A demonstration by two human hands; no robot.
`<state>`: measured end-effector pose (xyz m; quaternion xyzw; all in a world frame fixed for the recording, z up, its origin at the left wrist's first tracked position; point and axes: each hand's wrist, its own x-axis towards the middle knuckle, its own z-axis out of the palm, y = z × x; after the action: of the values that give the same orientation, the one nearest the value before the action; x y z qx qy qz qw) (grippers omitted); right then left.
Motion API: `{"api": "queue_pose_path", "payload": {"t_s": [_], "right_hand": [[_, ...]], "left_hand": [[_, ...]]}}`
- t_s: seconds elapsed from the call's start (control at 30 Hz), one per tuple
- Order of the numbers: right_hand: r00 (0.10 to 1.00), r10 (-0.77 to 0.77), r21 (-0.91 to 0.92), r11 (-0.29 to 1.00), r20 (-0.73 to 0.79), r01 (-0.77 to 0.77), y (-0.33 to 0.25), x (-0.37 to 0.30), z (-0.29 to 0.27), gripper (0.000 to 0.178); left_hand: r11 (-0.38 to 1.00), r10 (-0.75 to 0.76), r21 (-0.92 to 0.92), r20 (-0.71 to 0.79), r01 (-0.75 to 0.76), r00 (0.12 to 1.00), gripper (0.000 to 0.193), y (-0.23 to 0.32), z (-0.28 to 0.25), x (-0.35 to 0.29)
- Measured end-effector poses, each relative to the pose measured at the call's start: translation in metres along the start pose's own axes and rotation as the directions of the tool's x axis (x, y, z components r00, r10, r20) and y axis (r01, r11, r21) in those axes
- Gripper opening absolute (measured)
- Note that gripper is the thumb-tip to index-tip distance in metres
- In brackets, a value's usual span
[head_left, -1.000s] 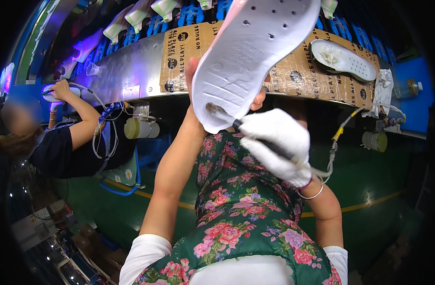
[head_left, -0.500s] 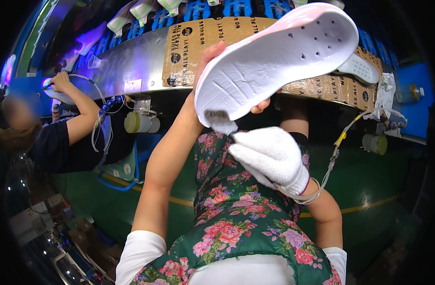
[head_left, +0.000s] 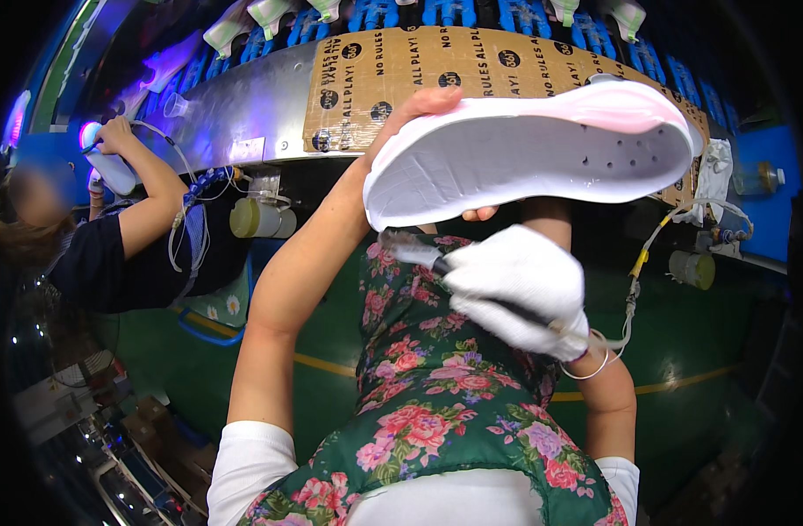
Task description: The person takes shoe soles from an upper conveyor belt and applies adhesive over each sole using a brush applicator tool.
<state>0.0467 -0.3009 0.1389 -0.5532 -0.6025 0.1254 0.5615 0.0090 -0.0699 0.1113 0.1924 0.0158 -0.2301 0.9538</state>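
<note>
A white and pink shoe sole (head_left: 506, 158) is held up in front of me, its hollow side tilted toward me with small holes near the right end. My left hand (head_left: 419, 110) is closed around the sole's left part; some fingers are hidden behind it, and fingertips show beneath its lower edge. My right hand (head_left: 520, 285), in a white knit glove, grips a brush (head_left: 416, 252) with a dark handle. The bristles, blurred by motion, are just below the sole's left end; whether they touch it I cannot tell.
A cardboard sheet (head_left: 357, 96) covers part of the metal bench (head_left: 243, 114). Blue racks (head_left: 449, 13) stand behind it. A white cloth (head_left: 713, 171) hangs beside a clear bottle (head_left: 759, 178). A cord (head_left: 634, 263) runs to my right wrist. At left, a co-worker (head_left: 129, 202) holds another sole.
The sole has come down and tilted, showing more of its pink side. The brush has moved from inside its left end to just below that edge.
</note>
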Motion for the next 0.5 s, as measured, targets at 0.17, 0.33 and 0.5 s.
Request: {"api": "queue_pose_path", "payload": {"t_s": [0.17,0.33,0.5], "right_hand": [[0.999,-0.030,-0.165,0.986,0.020,0.033,0.004,0.004,0.002,0.026],[0.997,0.049,0.010,0.999,-0.061,-0.049,0.006,-0.001,-0.002,0.029],[1.000,-0.010,0.006,1.000,0.005,0.010,0.005,0.003,0.009,0.030]], "left_hand": [[0.961,-0.001,0.277,0.004,0.000,1.000,0.090,0.007,-0.014,0.003],[0.974,-0.001,0.228,-0.091,0.022,0.996,0.087,0.004,-0.006,0.000],[0.996,0.073,0.046,0.032,-0.075,0.997,0.086,0.002,-0.006,0.002]]}}
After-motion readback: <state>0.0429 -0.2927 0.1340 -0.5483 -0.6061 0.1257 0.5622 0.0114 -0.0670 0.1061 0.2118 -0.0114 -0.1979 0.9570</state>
